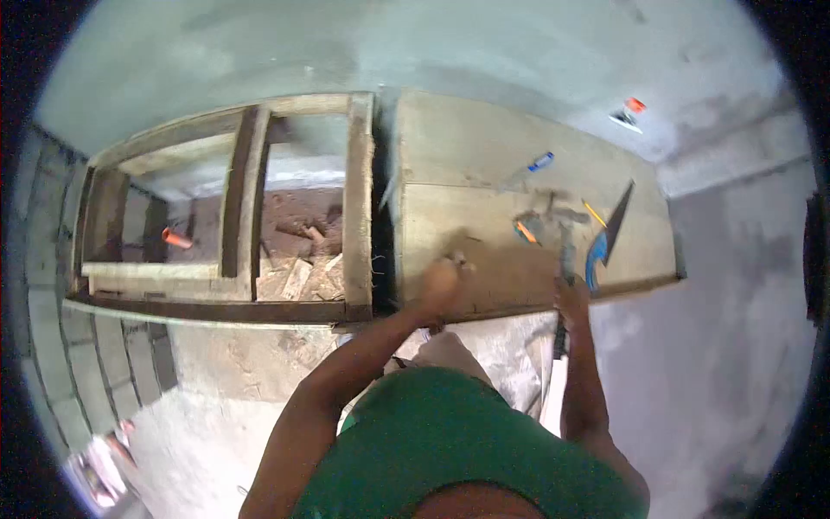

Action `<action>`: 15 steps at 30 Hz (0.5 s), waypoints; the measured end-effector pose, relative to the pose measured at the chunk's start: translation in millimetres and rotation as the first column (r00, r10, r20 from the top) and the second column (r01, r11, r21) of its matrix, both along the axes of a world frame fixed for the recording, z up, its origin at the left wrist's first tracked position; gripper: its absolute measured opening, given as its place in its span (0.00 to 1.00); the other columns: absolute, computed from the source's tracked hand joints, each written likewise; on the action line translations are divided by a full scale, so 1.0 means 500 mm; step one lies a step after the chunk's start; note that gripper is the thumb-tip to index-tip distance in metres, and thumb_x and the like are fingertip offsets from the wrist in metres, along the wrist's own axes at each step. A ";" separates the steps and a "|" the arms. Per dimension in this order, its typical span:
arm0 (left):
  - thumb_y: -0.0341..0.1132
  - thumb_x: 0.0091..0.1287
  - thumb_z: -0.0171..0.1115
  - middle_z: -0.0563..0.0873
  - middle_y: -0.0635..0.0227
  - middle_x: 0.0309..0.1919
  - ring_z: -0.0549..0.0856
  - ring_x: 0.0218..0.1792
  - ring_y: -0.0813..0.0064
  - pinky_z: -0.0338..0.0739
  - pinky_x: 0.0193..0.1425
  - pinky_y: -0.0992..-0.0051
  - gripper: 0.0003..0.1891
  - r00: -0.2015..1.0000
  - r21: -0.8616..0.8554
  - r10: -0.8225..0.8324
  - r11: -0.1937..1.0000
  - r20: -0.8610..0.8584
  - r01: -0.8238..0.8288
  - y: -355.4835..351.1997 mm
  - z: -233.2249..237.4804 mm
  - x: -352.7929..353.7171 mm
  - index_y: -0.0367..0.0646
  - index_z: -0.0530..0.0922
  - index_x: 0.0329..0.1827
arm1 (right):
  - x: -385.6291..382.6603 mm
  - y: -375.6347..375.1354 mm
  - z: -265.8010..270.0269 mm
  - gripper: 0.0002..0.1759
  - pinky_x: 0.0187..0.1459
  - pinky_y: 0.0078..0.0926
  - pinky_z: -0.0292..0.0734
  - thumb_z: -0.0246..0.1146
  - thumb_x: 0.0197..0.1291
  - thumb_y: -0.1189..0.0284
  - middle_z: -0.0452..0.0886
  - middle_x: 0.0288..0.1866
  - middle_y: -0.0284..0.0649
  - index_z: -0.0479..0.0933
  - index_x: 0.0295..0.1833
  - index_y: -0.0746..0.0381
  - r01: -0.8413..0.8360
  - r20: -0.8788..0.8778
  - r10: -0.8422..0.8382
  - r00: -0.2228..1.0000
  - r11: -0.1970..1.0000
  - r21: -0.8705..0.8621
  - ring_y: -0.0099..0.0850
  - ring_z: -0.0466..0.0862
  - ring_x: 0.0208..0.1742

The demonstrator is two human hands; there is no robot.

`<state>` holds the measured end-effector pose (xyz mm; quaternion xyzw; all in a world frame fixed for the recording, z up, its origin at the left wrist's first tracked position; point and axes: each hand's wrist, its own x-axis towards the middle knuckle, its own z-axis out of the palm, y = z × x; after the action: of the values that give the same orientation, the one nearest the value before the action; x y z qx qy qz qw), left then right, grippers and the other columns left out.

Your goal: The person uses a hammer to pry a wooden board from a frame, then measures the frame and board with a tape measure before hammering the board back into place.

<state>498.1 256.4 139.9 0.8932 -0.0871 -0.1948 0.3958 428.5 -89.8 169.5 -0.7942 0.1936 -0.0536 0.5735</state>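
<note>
My right hand (571, 298) is closed round the handle of a hammer (566, 253), whose head points away from me over the wooden panel (484, 147). Over the panel's near left part, my left hand (441, 282) is blurred. Its fingers look drawn together, and what they hold, if anything, cannot be made out. Just right of the hammer lies a handsaw (616, 227) with a blue handle. A yellow pencil (593, 212) is beside the saw. Left of the hammer rests a blue and orange tool (526, 231), perhaps a tape measure. Farther back lies a blue-handled tool (540, 162).
An open wooden frame (357, 199) stands left of the panel, across a dark narrow gap. Wood scraps (298, 278) and an orange tube (177, 238) show inside it. Behind is a plastered wall (484, 52) with an orange box (635, 105). A block wall (86, 363) borders the left.
</note>
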 end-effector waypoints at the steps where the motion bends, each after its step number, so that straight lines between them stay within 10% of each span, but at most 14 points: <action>1: 0.48 0.73 0.51 0.86 0.48 0.36 0.87 0.38 0.52 0.81 0.41 0.55 0.20 0.999 0.016 0.047 0.999 0.005 -0.047 -0.010 0.015 -0.001 0.39 0.84 0.42 | 0.003 -0.138 -0.097 0.08 0.19 0.21 0.68 0.65 0.60 0.66 0.74 0.25 0.29 0.77 0.36 0.58 -0.100 0.005 0.102 0.995 0.979 -0.176 0.20 0.74 0.22; 3: 0.50 0.73 0.51 0.86 0.49 0.34 0.87 0.38 0.49 0.79 0.44 0.51 0.23 0.978 -0.023 -0.157 0.987 0.139 0.161 -0.042 0.028 -0.001 0.37 0.82 0.46 | 0.041 -0.225 -0.068 0.09 0.17 0.19 0.66 0.66 0.60 0.68 0.75 0.27 0.29 0.74 0.41 0.58 0.139 -0.302 -0.050 0.952 0.950 0.281 0.21 0.74 0.22; 5: 0.52 0.72 0.52 0.86 0.49 0.38 0.86 0.41 0.48 0.78 0.48 0.51 0.24 0.978 0.011 -0.173 0.985 0.116 0.173 -0.077 0.034 0.019 0.37 0.81 0.48 | 0.082 -0.200 -0.002 0.12 0.18 0.19 0.69 0.66 0.61 0.68 0.75 0.26 0.30 0.71 0.45 0.59 0.069 -0.349 -0.073 0.934 0.997 -0.023 0.21 0.74 0.22; 7: 0.53 0.71 0.52 0.86 0.49 0.41 0.85 0.44 0.47 0.77 0.51 0.51 0.26 0.975 0.049 -0.209 0.977 0.074 0.205 -0.120 0.009 0.005 0.36 0.81 0.51 | 0.089 -0.324 -0.079 0.13 0.20 0.24 0.71 0.66 0.61 0.67 0.77 0.29 0.33 0.72 0.46 0.61 -0.011 -0.357 0.036 0.934 0.997 0.071 0.24 0.76 0.23; 9: 0.61 0.70 0.49 0.84 0.43 0.38 0.84 0.43 0.46 0.65 0.67 0.50 0.33 0.614 0.068 0.093 0.970 0.784 -0.234 -0.144 -0.055 -0.007 0.33 0.81 0.45 | 0.145 -0.391 -0.127 0.15 0.22 0.29 0.74 0.66 0.61 0.66 0.79 0.31 0.35 0.73 0.48 0.63 -0.081 -0.337 0.140 0.931 0.980 0.183 0.28 0.78 0.24; 10: 0.61 0.70 0.49 0.84 0.43 0.38 0.84 0.43 0.46 0.65 0.67 0.50 0.33 0.618 0.095 0.092 0.960 0.781 -0.263 -0.136 -0.042 -0.010 0.33 0.81 0.45 | 0.171 -0.413 -0.100 0.20 0.31 0.35 0.77 0.65 0.62 0.64 0.81 0.38 0.41 0.73 0.54 0.64 -0.514 -0.474 0.323 0.819 0.781 -0.356 0.35 0.80 0.30; 11: 0.59 0.70 0.51 0.84 0.43 0.42 0.83 0.45 0.45 0.67 0.66 0.51 0.31 0.870 0.241 0.003 0.960 0.492 -0.140 -0.125 -0.010 -0.018 0.32 0.79 0.50 | 0.191 -0.436 -0.049 0.25 0.40 0.41 0.80 0.65 0.62 0.61 0.82 0.44 0.46 0.73 0.59 0.65 -0.731 -0.656 0.348 0.670 0.159 -0.664 0.42 0.83 0.37; 12: 0.56 0.70 0.53 0.83 0.43 0.46 0.82 0.47 0.44 0.69 0.65 0.53 0.31 0.990 0.316 -0.066 0.948 0.126 0.023 -0.116 0.025 -0.026 0.32 0.77 0.54 | 0.195 -0.176 0.091 0.35 0.59 0.46 0.72 0.65 0.61 0.55 0.78 0.57 0.56 0.69 0.67 0.66 -0.259 -0.008 0.419 0.908 0.548 -0.795 0.50 0.79 0.56; 15: 0.51 0.69 0.58 0.82 0.43 0.49 0.83 0.48 0.47 0.73 0.63 0.56 0.27 0.987 0.049 0.157 0.986 0.031 -0.158 -0.101 0.116 -0.053 0.32 0.76 0.57 | 0.215 -0.138 0.050 0.38 0.74 0.47 0.56 0.63 0.62 0.59 0.64 0.74 0.50 0.61 0.75 0.60 -0.538 -0.316 0.534 0.784 0.331 -0.775 0.46 0.65 0.74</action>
<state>471.5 205.9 197.7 0.9096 -0.0165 -0.1532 0.3858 536.0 -158.6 194.3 -0.9846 -0.1273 0.0542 0.1072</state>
